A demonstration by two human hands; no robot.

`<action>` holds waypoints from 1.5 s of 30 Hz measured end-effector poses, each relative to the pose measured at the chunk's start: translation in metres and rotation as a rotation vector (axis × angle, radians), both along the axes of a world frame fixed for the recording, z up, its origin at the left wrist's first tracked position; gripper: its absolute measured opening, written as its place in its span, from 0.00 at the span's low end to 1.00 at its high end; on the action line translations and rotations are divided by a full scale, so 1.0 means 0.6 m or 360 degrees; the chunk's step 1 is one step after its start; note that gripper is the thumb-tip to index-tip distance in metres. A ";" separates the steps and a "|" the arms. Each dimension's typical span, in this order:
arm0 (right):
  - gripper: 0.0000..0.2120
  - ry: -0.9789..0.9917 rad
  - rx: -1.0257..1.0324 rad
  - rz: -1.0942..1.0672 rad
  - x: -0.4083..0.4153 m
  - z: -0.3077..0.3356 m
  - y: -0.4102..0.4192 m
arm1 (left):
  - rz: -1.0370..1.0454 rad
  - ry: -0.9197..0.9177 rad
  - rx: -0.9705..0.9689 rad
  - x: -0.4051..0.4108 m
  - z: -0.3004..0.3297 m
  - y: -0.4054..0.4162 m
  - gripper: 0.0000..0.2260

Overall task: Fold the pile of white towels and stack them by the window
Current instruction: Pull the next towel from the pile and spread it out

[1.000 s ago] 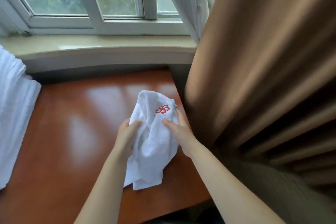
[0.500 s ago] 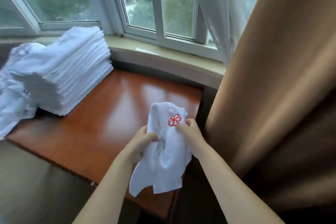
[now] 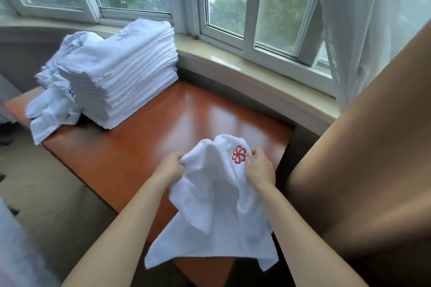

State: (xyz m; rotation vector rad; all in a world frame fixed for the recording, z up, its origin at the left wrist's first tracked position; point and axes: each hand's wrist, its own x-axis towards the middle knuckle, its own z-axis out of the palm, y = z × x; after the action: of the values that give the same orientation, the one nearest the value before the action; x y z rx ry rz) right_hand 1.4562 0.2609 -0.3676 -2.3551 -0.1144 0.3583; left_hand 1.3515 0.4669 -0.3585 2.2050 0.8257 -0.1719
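White towel (image 3: 217, 196) is bunching in both my fists, left hand (image 3: 171, 166) and right hand (image 3: 260, 170) gripping its top edge, probably hunting corners to fold.

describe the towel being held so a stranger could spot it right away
Start at the reddish wooden table under the window. Above its near edge, both hands grip one crumpled white towel. Unlike the folded stack at the far left, it hangs loose and shows a red embroidered logo.

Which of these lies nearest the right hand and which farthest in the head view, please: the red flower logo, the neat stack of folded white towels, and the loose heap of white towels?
1. Red flower logo, beside the right hand, on the held towel.
2. Neat stack of folded white towels, far left, by the window.
3. Loose heap of white towels, left of the stack.
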 end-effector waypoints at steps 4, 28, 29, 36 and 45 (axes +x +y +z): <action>0.03 0.0306 -0.0025 0.0078 0.052 -0.004 0.047 | 0.0365 -0.0459 -0.0215 0.057 0.001 0.059 0.13; 0.12 -0.0614 -0.0520 -0.0005 0.103 -0.109 0.184 | -0.0706 0.0482 0.0689 0.147 -0.222 0.094 0.41; 0.16 -0.0226 -0.0508 0.0032 0.091 -0.109 0.188 | -0.0692 0.0515 0.0702 0.150 -0.217 0.090 0.40; 0.11 0.0620 -0.0901 0.0710 0.091 -0.094 0.198 | -0.0588 0.0674 0.0521 0.122 -0.184 0.068 0.43; 0.09 0.0569 -0.0920 0.0923 0.135 0.004 0.206 | -0.0171 0.0788 0.0725 0.028 -0.131 0.017 0.17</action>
State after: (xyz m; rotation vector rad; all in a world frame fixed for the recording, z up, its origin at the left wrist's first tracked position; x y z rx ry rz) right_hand 1.5372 0.3843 -0.3652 -2.7309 -0.5946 1.2234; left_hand 1.3684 0.4769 -0.4372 2.6857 1.0948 -0.6593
